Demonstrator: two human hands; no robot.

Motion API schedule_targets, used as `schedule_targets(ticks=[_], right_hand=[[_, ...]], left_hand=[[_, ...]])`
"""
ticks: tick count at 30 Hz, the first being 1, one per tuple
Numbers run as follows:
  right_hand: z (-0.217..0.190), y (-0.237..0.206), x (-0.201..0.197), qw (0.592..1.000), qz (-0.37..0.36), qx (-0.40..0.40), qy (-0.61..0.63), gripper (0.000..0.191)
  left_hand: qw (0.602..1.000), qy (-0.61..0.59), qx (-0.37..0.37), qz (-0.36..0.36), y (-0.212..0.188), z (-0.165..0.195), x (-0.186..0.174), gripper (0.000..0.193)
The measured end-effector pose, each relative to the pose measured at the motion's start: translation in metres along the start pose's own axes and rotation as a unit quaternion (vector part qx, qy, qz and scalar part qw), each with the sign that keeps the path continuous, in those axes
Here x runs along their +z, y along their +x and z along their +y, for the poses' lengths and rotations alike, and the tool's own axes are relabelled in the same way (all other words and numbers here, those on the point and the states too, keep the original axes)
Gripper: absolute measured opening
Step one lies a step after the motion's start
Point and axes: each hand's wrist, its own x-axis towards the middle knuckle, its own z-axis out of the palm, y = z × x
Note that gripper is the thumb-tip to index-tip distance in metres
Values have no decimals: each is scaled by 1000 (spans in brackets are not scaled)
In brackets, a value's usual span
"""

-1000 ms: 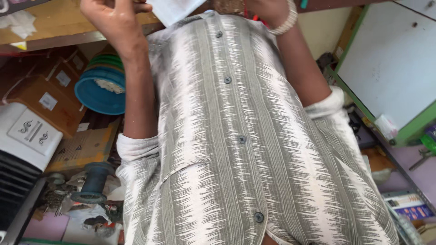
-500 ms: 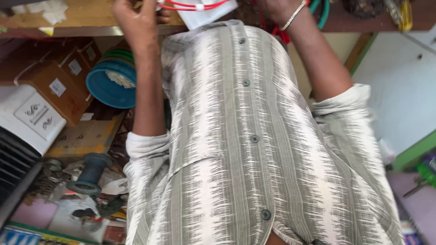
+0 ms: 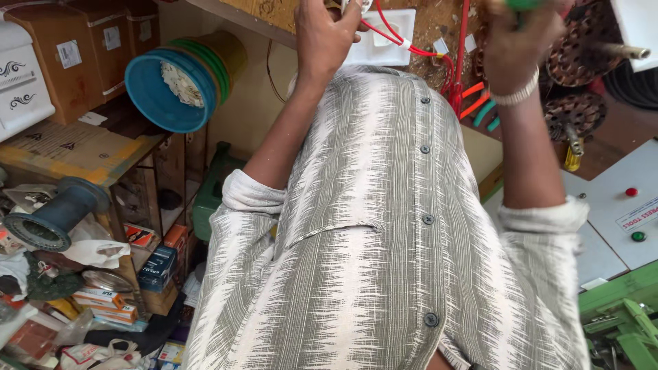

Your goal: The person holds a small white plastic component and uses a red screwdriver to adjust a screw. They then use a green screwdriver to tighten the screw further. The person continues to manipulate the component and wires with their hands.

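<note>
I look down my own grey-and-white striped shirt (image 3: 384, 240), with both arms reaching out to a wooden bench (image 3: 439, 20) at the top of the view. My left hand (image 3: 322, 34) is closed on the end of thin red wires (image 3: 401, 41), right beside a white switch plate (image 3: 387, 31) lying on the bench. My right hand (image 3: 517, 41), with a pale bracelet on its wrist, is clenched around a green-handled tool (image 3: 524, 4) that is mostly cut off by the frame's top edge.
Pliers with orange and teal handles (image 3: 480, 103) lie by the right wrist, with copper motor windings (image 3: 576, 55) beyond. A grey panel with a red and a green button (image 3: 627, 212) sits at right. Stacked blue tubs (image 3: 168, 82), cardboard boxes (image 3: 68, 55) and a blue spool (image 3: 48, 219) crowd the left.
The view has swung toward the bench, bringing the white plate, red wires and tools into sight. Both hands stay raised and closed, and the green handle now shows in my right hand.
</note>
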Motion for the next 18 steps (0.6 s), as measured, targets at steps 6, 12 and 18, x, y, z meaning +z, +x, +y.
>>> schedule_targets(ticks=[6,12,18], right_hand=[[-110,-4,-44,946,121,133,269,82],[-133,19,-15,949,158,14,271,56],[-118,23,8,938,211,-62,268,54]], left_hand=[[984,126,120,21,8,10,10,24],[985,104,134,-9,11,23,23,31],[984,113,139,-8,8,37,26,21]])
